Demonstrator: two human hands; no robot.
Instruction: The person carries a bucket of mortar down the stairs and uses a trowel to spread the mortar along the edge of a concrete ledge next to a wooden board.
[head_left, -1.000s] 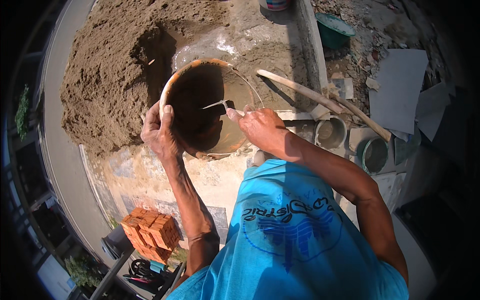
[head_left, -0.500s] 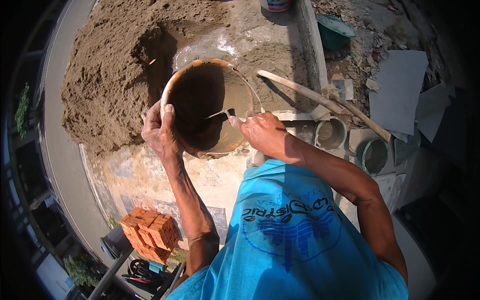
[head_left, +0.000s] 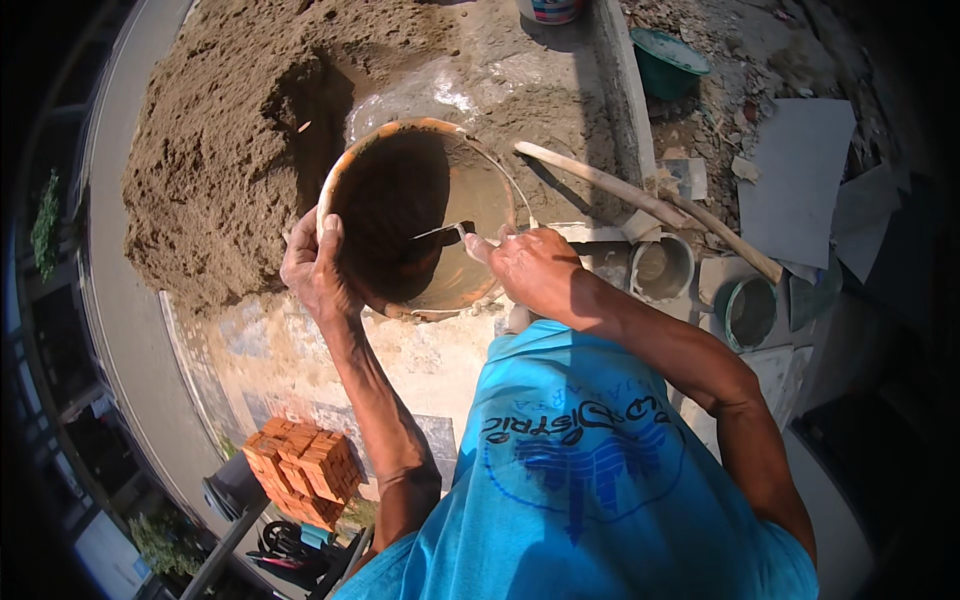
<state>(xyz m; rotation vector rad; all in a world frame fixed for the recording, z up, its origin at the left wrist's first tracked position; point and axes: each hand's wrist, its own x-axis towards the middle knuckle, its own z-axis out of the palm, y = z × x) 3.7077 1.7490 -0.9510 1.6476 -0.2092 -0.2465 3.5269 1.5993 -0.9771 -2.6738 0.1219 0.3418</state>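
My left hand (head_left: 318,265) grips the pale left rim of an orange bucket (head_left: 430,126), thumb on the edge, fingers outside. The bucket has a wire handle and is coated inside with wet grey-brown mortar (head_left: 478,180); its left half lies in deep shadow. My right hand (head_left: 530,268) is closed on a trowel (head_left: 436,232) at the bucket's right side, with the thin blade reaching into the bucket. Just left of the bucket rises a heap of damp sand (head_left: 200,170).
Long wooden handles (head_left: 590,178) lie right of the bucket. Green tubs (head_left: 668,78), a grey pot (head_left: 660,255) and broken grey boards (head_left: 790,180) are on the right. A striped bucket (head_left: 550,8) stands at the top. Stacked red bricks (head_left: 300,460) sit lower left, beside a road (head_left: 130,300).
My right hand and the trowel have shifted a little to the right and slightly down. My left hand still holds the rim, nudged slightly left.
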